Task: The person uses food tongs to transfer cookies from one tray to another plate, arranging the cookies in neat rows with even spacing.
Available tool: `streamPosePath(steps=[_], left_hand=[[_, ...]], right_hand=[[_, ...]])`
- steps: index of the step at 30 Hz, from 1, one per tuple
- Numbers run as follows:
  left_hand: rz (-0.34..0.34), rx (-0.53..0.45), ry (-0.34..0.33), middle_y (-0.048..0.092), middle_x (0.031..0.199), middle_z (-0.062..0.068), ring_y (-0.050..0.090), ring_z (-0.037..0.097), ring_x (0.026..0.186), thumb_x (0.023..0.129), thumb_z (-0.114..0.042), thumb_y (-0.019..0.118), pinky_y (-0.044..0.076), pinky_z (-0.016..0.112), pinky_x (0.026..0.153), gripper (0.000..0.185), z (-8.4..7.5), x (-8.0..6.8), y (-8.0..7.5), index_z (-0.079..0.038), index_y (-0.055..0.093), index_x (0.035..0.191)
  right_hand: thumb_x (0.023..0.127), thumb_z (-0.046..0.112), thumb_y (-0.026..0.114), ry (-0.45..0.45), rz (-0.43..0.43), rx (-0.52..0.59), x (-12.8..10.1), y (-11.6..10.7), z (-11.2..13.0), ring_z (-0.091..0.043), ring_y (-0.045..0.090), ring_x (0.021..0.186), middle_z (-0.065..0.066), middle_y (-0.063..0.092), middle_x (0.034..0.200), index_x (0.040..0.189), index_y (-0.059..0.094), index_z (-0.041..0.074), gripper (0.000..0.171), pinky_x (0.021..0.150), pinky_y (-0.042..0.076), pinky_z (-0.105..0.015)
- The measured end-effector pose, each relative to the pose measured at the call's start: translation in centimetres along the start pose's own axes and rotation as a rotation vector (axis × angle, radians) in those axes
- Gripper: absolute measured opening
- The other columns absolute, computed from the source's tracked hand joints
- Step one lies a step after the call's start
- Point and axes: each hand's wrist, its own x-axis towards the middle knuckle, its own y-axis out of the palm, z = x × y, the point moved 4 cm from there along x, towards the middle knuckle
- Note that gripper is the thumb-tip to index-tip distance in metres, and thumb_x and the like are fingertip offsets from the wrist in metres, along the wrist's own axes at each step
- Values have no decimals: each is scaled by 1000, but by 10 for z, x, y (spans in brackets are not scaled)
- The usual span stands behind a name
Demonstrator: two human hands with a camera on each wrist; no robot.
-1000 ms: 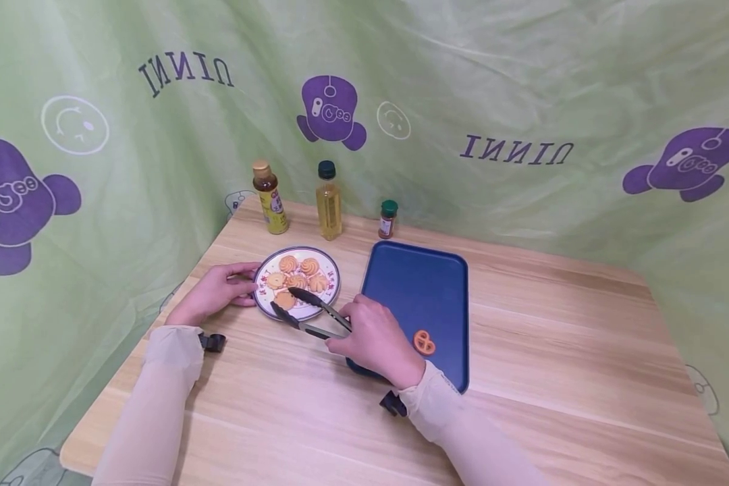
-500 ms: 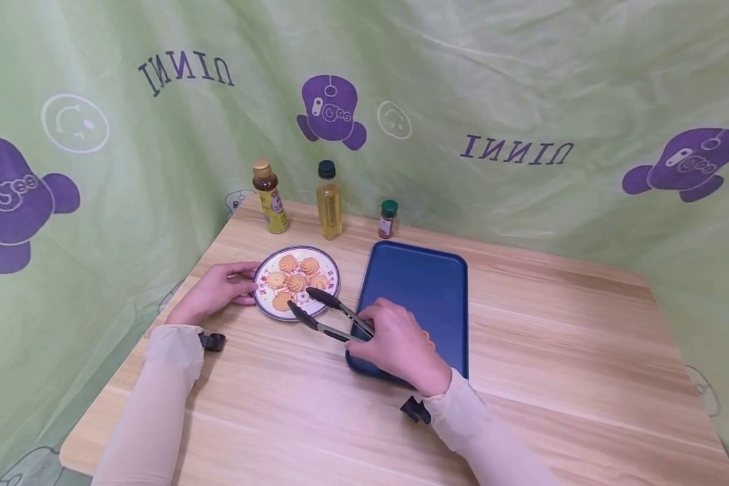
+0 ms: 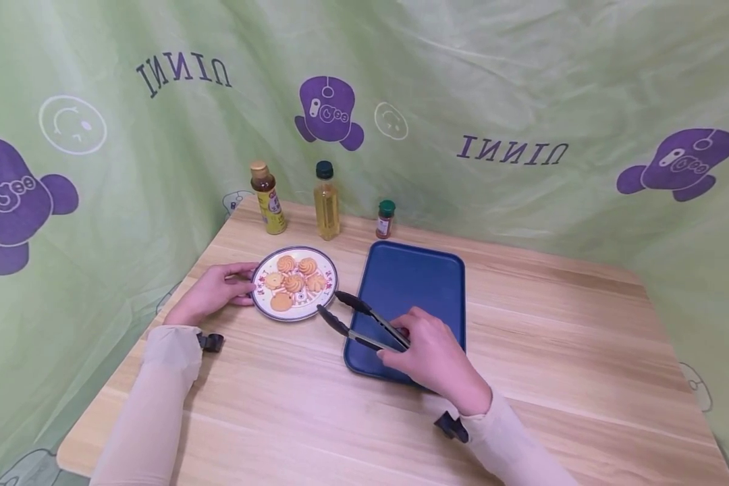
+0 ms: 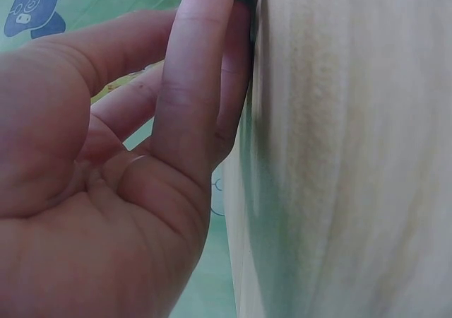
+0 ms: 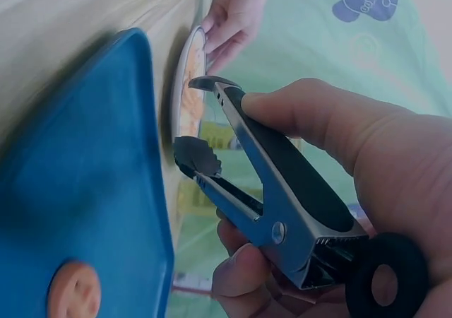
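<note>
Empty tongs (image 3: pixel 364 320) over the tray (image 3: pixel 437 270)
Your right hand (image 3: pixel 434 354) curls its fingers round the tongs; left fingers (image 3: pixel 238 282) rest straight against the plate (image 3: pixel 328 273). A loose squeeze could drop a cookie (image 3: pixel 293 283).

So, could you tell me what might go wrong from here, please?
1. The tongs are open and empty between plate and tray; a loose squeeze could drop or crack a cookie.
2. The left hand only touches the plate's rim, so it might slide.
3. The right hand hides the pretzel cookie.
</note>
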Motion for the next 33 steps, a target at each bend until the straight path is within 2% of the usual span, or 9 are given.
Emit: streamPosePath(steps=[5,10,15,19,26,33], left_hand=[[4,-2,1,45,170,36,75,9,110,113,-5,64,73,26,92,64,-1,0,-1,2,39,171],[7,3,0,46,169,37,75,8,108,113,-5,64,73,25,92,64,-1,0,-2,3,38,171],[2,18,-7,46,169,36,76,10,109,113,-7,65,73,25,91,64,0,-1,-1,1,39,171],[-4,26,-15,46,170,34,75,10,111,113,-9,66,72,24,92,64,0,-2,-2,0,41,171],[3,22,5,47,168,34,76,9,110,113,-9,66,72,24,92,65,-4,-4,-1,2,40,171],[-7,35,28,53,162,34,75,7,109,112,-7,67,72,23,91,64,-6,-4,1,4,42,169]], right_hand=[[85,31,96,20,-18,-24,-18,-10,-17,-14,55,79,1,67,94,117,84,6,42,66,50,-26],[85,33,96,-5,-57,-46,-38,-19,-32,-11,51,78,5,63,92,121,84,8,46,64,43,-23],[82,33,97,-25,-121,-88,-60,-26,-46,-7,54,81,7,67,98,116,83,11,43,65,46,-21],[79,33,98,10,-170,-124,-76,-32,-58,-7,56,80,7,70,100,115,83,14,43,66,48,-21],[75,39,99,87,-215,-141,-104,-38,-75,-5,50,76,9,66,95,117,82,14,52,62,41,-21],[75,37,100,155,-230,-165,-121,-37,-88,-5,49,77,7,64,93,117,80,12,53,62,41,-21]])
